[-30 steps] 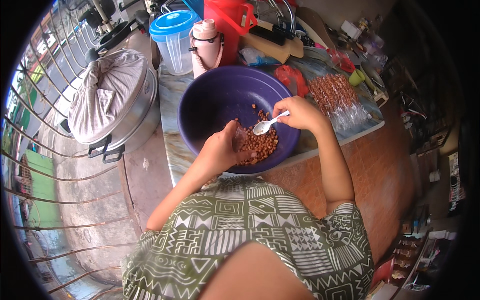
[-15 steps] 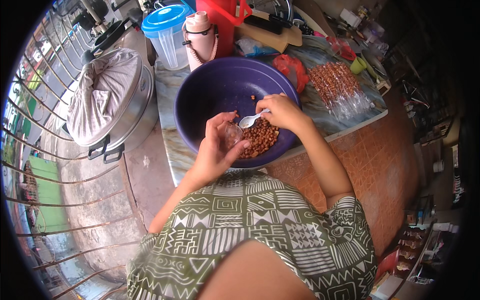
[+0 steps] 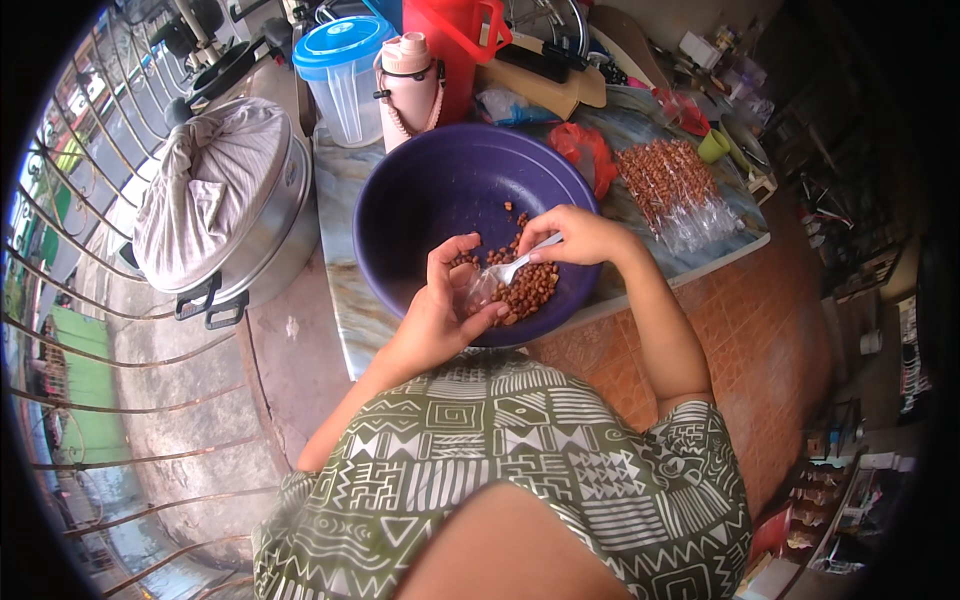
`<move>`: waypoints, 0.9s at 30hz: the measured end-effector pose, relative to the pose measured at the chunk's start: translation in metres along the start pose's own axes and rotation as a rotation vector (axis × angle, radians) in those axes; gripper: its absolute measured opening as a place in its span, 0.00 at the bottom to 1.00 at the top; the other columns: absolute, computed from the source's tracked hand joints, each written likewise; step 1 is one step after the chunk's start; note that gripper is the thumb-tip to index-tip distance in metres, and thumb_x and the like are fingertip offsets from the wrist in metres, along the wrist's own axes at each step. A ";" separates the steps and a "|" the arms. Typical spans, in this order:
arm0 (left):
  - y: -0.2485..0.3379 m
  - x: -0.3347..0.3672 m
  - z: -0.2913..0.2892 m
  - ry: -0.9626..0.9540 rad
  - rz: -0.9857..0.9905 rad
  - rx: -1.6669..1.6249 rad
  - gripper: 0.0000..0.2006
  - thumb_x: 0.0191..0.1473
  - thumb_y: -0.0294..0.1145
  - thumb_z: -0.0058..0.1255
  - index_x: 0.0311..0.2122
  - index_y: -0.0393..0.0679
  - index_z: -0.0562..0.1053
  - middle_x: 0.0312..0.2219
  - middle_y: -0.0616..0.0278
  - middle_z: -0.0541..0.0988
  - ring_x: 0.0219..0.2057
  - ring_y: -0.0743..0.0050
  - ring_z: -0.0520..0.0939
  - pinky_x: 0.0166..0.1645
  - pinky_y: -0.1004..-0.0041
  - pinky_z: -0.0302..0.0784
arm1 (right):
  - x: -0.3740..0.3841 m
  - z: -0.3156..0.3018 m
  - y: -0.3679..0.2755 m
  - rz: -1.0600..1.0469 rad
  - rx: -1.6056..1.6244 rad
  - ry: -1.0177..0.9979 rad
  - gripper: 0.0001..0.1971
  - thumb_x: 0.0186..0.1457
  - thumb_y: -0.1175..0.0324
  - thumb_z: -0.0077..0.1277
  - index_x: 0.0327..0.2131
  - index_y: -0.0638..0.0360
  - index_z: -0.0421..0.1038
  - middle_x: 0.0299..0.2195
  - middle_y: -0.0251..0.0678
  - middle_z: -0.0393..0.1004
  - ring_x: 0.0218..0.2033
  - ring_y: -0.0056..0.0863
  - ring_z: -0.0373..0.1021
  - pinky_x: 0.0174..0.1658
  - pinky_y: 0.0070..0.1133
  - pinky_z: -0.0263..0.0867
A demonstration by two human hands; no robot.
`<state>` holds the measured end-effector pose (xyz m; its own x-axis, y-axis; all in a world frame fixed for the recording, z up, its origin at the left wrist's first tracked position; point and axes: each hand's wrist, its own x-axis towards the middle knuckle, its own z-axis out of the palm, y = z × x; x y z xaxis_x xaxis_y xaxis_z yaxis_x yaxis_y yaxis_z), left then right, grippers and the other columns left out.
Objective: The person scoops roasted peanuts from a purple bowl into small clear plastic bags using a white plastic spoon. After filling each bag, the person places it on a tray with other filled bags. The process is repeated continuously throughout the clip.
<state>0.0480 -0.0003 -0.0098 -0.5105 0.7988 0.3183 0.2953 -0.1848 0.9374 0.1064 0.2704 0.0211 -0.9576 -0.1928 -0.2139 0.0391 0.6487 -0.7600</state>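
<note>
Over the purple basin [image 3: 408, 195], my left hand [image 3: 432, 318] is curled round a small clear plastic bag [image 3: 477, 291], its mouth held spread. My right hand [image 3: 592, 240] pinches the handle of a white plastic spoon [image 3: 513, 268], whose bowl is at the bag's mouth. What the spoon carries is too small to make out. Brown coated peanuts [image 3: 530, 293] lie heaped in the near right part of the basin, below both hands, and a few stray ones stick to its wall.
Filled bags of peanuts [image 3: 668, 178] lie on the marbled table [image 3: 345, 255] at right, past a red plastic bag [image 3: 588, 155]. Behind the basin stand a pink bottle [image 3: 408, 90], a blue-lidded container [image 3: 345, 95] and a red pitcher [image 3: 450, 60]. A cloth-covered pot [image 3: 270, 240] is at left.
My right hand has tilted the spoon, its bowl now lower and at the bag's mouth. My left hand stays round the bag. The whole view has shifted slightly.
</note>
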 end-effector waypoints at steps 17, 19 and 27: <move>0.009 0.003 -0.005 -0.090 -0.118 0.110 0.47 0.53 0.21 0.61 0.66 0.40 0.38 0.35 0.53 0.78 0.33 0.73 0.80 0.40 0.76 0.76 | -0.005 -0.052 -0.073 -0.165 -0.113 -0.034 0.08 0.54 0.71 0.59 0.37 0.64 0.78 0.36 0.33 0.81 0.40 0.21 0.75 0.43 0.22 0.70; 0.010 0.004 -0.005 -0.098 -0.140 0.104 0.46 0.53 0.22 0.61 0.66 0.40 0.39 0.38 0.48 0.80 0.35 0.68 0.84 0.43 0.72 0.78 | -0.002 -0.050 -0.076 -0.177 -0.122 -0.037 0.08 0.53 0.71 0.59 0.37 0.63 0.78 0.34 0.34 0.81 0.37 0.21 0.75 0.41 0.22 0.71; 0.010 0.007 -0.005 -0.089 -0.159 0.091 0.48 0.51 0.22 0.61 0.66 0.40 0.38 0.37 0.49 0.80 0.34 0.69 0.82 0.44 0.71 0.77 | 0.000 -0.046 -0.119 -0.067 -0.373 -0.035 0.07 0.51 0.74 0.59 0.36 0.63 0.79 0.34 0.39 0.80 0.40 0.30 0.76 0.44 0.25 0.72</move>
<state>0.0430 0.0004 0.0022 -0.4843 0.8620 0.1497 0.2906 -0.0029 0.9568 0.0891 0.2271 0.1400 -0.9441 -0.2647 -0.1965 -0.1361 0.8559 -0.4989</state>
